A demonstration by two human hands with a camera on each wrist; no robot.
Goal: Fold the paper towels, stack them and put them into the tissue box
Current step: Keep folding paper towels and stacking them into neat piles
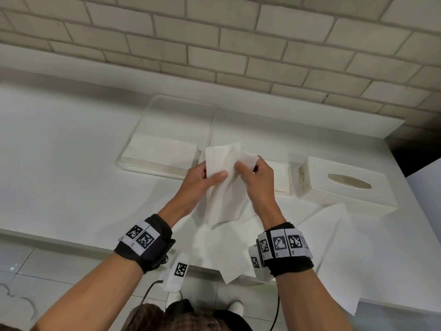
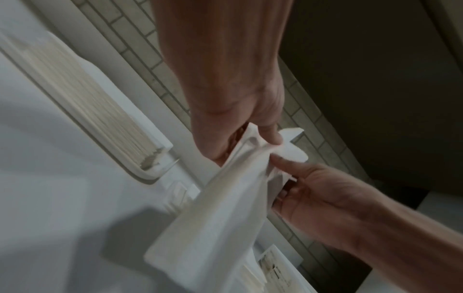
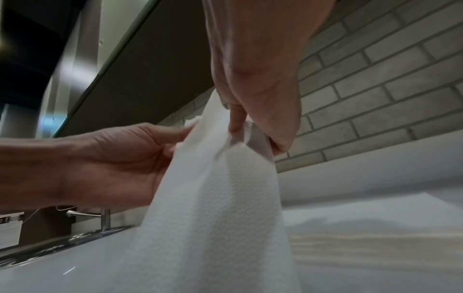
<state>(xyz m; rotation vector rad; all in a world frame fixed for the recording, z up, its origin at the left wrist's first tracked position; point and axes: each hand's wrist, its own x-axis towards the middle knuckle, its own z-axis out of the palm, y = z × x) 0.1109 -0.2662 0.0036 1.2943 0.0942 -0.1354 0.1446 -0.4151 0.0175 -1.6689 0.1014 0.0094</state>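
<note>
Mid-task view, head camera, read left to right: at centre left a tray [image 1: 143, 120] carries a stack of paper towels [image 1: 160, 151], apparently the supply yet to be folded; at centre the left hand [image 1: 200, 180] and right hand [image 1: 259, 180] each pinch the top edge of one paper towel [image 1: 223, 199], lifted off the counter and hanging partly doubled, the fingers of both curled on it; just right, a small folded pile [image 1: 281, 175] lies beside the tissue box [image 1: 343, 185], which looks unfilled through its slot; loose sheets [image 1: 322, 247] lie at lower right, so folding seems early and the filling undone
</note>
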